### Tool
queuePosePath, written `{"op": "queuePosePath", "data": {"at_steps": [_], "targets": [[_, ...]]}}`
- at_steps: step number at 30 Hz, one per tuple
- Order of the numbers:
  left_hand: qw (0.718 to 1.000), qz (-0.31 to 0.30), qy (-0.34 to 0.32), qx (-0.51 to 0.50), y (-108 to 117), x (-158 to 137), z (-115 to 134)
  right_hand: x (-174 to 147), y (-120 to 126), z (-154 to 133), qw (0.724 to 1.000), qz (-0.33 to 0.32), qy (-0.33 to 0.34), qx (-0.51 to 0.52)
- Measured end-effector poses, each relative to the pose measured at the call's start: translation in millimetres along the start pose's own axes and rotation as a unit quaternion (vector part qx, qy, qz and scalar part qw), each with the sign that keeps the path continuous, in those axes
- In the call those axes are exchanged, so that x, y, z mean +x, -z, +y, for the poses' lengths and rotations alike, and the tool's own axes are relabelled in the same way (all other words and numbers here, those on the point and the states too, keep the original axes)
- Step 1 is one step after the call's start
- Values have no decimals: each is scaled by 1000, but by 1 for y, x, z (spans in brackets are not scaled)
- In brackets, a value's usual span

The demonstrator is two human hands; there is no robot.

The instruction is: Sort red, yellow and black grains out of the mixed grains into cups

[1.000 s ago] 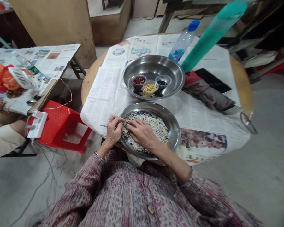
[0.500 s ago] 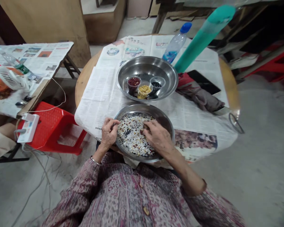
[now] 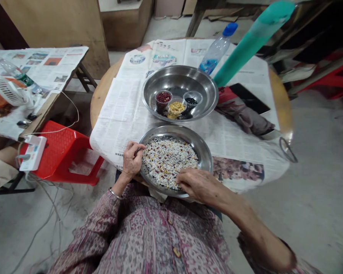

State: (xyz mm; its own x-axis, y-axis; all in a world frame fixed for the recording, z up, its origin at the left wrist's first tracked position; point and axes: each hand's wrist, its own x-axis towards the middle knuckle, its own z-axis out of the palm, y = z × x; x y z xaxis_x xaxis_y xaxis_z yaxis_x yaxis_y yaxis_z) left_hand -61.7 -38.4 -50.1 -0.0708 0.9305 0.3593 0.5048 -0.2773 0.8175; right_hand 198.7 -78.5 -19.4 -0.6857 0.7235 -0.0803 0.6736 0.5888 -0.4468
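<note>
Round wooden table (image 3: 103, 95): overlaid by white printed newspaper sheets (image 3: 121, 102).
Table's near edge: near round steel basin (image 3: 205, 152), with white mixed grains (image 3: 168, 156) spread inside.
Table's middle: far round steel basin (image 3: 151, 85), behind the near one.
Inside far basin: clear plastic cup of dark red beans (image 3: 162, 99) left, clear plastic cup of yellow grains (image 3: 176, 108) in front, clear plastic cup of black grains (image 3: 191, 101) right.
Toward far edge, right half: clear blue-capped plastic bottle (image 3: 218, 49), long green tube (image 3: 250, 47) right of it.
Toward right edge: red-and-grey fabric bundle (image 3: 242, 114), flat black rectangular tablet (image 3: 250, 99) behind it.
Left of table: red plastic stool (image 3: 55, 154).

Head cam, 1st-person POV, facing fwd + down, close over tbl (image 3: 100, 93).
</note>
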Motion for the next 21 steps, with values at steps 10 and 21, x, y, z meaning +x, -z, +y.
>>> {"op": "queuePosePath", "data": {"at_steps": [10, 21], "targets": [[1000, -1, -5, -2, 1, 0, 2, 57, 0, -9, 984, 177, -31, -11], [1000, -2, 1, -22, 1, 0, 2, 62, -4, -7, 985, 161, -64, -23]]}}
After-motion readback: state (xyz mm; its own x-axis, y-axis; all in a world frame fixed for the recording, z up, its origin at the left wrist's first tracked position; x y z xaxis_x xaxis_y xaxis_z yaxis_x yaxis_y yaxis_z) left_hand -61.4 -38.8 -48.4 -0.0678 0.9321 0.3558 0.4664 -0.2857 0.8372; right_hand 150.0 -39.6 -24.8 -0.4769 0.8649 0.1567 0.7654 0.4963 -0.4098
